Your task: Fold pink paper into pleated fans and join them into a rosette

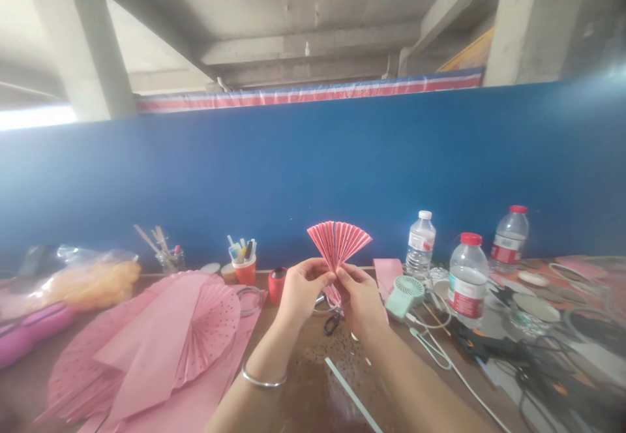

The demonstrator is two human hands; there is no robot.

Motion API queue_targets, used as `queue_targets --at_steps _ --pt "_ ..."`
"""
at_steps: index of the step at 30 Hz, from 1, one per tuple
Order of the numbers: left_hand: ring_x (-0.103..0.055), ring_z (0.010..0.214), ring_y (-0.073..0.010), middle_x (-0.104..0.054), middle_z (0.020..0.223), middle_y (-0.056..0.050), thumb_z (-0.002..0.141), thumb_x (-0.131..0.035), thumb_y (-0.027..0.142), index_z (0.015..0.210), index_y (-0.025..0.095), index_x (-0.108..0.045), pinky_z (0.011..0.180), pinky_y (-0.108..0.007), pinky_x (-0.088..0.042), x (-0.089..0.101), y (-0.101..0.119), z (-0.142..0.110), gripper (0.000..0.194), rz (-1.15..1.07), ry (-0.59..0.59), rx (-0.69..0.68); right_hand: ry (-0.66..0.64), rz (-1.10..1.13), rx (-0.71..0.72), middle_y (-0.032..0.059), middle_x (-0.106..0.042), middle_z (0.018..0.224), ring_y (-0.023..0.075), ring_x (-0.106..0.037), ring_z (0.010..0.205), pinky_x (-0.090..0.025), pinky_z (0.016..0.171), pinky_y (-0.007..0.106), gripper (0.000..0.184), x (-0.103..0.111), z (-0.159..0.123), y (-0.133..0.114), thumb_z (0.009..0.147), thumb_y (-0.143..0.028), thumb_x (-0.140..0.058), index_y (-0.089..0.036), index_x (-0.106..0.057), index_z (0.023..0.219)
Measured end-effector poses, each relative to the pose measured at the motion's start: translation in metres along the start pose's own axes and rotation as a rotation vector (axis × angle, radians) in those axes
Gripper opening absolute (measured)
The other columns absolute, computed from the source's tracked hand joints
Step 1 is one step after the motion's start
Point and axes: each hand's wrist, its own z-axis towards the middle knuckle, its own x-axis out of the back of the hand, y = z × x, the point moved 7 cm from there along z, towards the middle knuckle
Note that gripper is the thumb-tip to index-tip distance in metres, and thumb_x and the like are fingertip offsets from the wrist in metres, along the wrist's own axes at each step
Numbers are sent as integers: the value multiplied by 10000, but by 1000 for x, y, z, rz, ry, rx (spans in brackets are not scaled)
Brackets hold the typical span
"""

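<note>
A pink pleated paper fan is held up in front of me, its folds spread at the top and gathered at the bottom. My left hand pinches its lower left side, thumb and fingers closed on the paper. On the lower right side, my right hand grips it with the thumb near the gathered end. Both thumbs almost meet at the middle. Part of the fan's lower end hangs below my hands, mostly covered by the fingers. Beneath it on the table lies a small dark looped object.
Large pink pleated paper sheets cover the left. A pen cup and red container stand behind. Right are a mint handheld fan, water bottles and cables. A white strip lies in front.
</note>
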Motion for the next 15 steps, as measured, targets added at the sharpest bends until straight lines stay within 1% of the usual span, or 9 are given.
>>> queue_targets --at_steps 9,15 --pt "-604 709 -156 -665 734 -35 650 -665 196 825 147 -646 679 -256 -470 -1 2 0 183 18 -25 -20 -19 -4 16 10 -669 678 127 -596 658 -470 699 277 160 -1 2 0 571 -188 -752 -153 -676 707" --pt "-609 730 -168 -674 764 -48 655 -655 192 831 143 -646 674 -258 -477 -1 4 -1 183 77 -27 -17 -35 -49 38 18 -670 679 128 -585 656 -460 687 273 141 -1 3 0 579 -199 -745 -151 -683 696"
